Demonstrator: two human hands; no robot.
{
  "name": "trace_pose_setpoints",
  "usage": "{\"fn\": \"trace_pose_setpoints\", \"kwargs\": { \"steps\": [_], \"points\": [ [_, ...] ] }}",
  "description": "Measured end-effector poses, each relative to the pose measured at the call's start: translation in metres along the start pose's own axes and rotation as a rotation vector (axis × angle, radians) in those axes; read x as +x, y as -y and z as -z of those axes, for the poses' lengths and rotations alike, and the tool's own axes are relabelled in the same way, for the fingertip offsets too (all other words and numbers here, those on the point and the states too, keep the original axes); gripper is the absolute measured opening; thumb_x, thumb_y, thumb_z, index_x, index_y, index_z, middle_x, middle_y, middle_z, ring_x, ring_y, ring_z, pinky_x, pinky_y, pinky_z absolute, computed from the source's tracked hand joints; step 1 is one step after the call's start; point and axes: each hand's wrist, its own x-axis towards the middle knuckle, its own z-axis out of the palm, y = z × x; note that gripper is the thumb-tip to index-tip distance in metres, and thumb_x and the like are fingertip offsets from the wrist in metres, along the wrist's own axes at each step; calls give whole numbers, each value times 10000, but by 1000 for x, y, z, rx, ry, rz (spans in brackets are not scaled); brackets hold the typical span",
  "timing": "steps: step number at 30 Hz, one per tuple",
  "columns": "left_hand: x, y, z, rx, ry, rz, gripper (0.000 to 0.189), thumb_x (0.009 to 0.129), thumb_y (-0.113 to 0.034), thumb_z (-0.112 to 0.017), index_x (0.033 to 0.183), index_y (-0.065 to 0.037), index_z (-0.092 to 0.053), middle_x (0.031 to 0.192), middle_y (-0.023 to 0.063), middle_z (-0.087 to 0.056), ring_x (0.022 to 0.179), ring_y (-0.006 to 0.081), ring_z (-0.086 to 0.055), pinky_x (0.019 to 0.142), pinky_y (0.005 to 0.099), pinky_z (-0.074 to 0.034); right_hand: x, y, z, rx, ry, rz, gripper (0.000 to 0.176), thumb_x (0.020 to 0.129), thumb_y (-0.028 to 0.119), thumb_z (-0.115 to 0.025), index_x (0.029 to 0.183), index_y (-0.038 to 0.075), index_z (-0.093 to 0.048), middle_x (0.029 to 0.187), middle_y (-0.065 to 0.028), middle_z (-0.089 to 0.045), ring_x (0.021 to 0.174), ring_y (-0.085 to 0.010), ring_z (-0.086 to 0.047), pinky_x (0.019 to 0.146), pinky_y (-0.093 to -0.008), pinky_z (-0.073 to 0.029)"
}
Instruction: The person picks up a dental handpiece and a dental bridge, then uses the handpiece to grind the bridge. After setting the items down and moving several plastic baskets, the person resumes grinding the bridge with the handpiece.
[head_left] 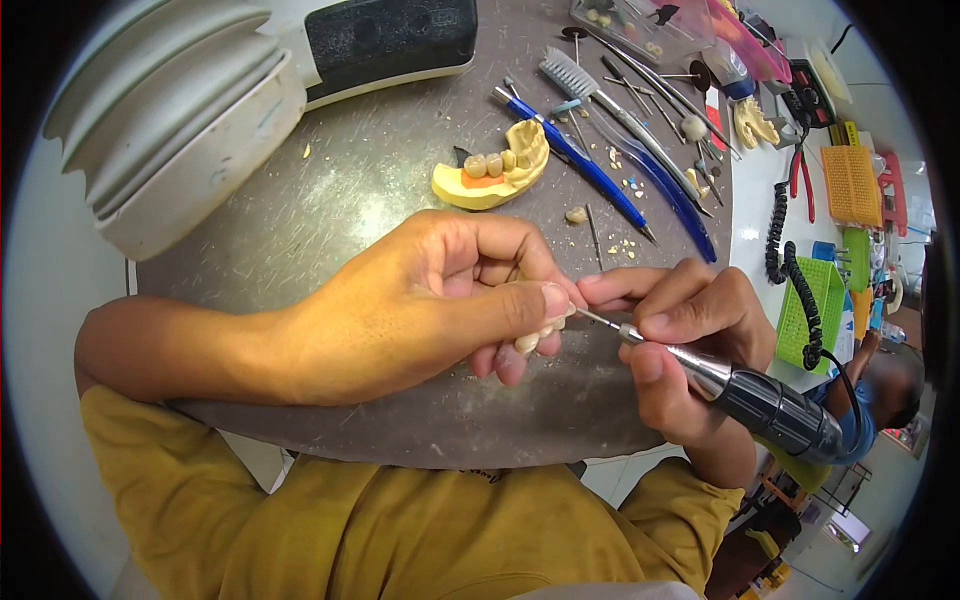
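Note:
My left hand point(450, 300) is closed around a small tooth-coloured dental piece point(545, 333), its teeth showing below the thumb; the rest is hidden by the fingers. My right hand point(690, 335) grips a black and silver rotary handpiece point(745, 388) like a pen. The handpiece's thin bur point(598, 318) points left and reaches the edge of the piece by my left thumb tip. Beyond my left hand, a yellow dental model point(490, 178) with several teeth lies on the grey table point(350, 180). A loose tooth-like piece point(576, 215) lies right of the model.
A ribbed grey hood point(190, 120) stands at the upper left. Right of the model lie a blue pen-like tool point(585, 175), a toothbrush point(620, 115) and metal tools. Green point(808, 312) and orange baskets point(851, 187) sit farther right, near a coiled black cord point(790, 265) and another person point(885, 390).

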Motion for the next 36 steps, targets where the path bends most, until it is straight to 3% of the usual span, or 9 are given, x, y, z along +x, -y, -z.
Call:
{"fn": "trace_pose_setpoints", "kwargs": {
  "steps": [7,9,15,16,18,36],
  "points": [
    [0,2,0,-35,7,-4,186,966,-224,-575,948,-38,-578,808,46,-624,646,66,-556,571,209,-429,1,0,-2,-44,3,27,172,837,43,-655,928,13,-511,781,-118,-536,948,-349,-671,800,-383,-555],
    [1,2,0,-30,6,-6,185,966,-222,-576,949,-37,-578,808,47,-624,646,66,-556,570,209,-429,2,0,-7,15,-125,5,189,731,-69,-718,836,-27,-567,729,-129,-605,790,-289,-696,806,-416,-585],
    [0,2,1,-27,16,-9,181,966,-216,-579,952,-35,-579,807,51,-625,645,66,-554,570,208,-431,4,1,-7,-4,-114,18,172,734,-68,-714,822,-29,-571,718,-122,-603,713,-234,-675,819,-441,-585],
    [0,2,0,-26,17,-7,182,966,-216,-579,954,-34,-579,806,51,-624,644,66,-553,570,208,-431,3,1,-6,-5,-112,20,172,734,-68,-714,822,-29,-571,718,-122,-603,713,-234,-675,819,-441,-585],
    [-1,1,0,-21,9,-3,181,966,-214,-579,957,-33,-580,807,51,-623,643,66,-551,571,208,-432,2,1,-1,-65,7,-7,161,827,40,-664,897,-5,-526,777,-117,-544,903,-343,-680,794,-390,-555],
    [0,-1,-2,53,13,-1,168,972,-181,-560,980,-15,-584,826,57,-628,660,60,-552,596,202,-450,-1,1,0,-44,-10,33,146,808,24,-668,888,-10,-551,759,-135,-567,905,-334,-676,799,-393,-561]
  ]
}}
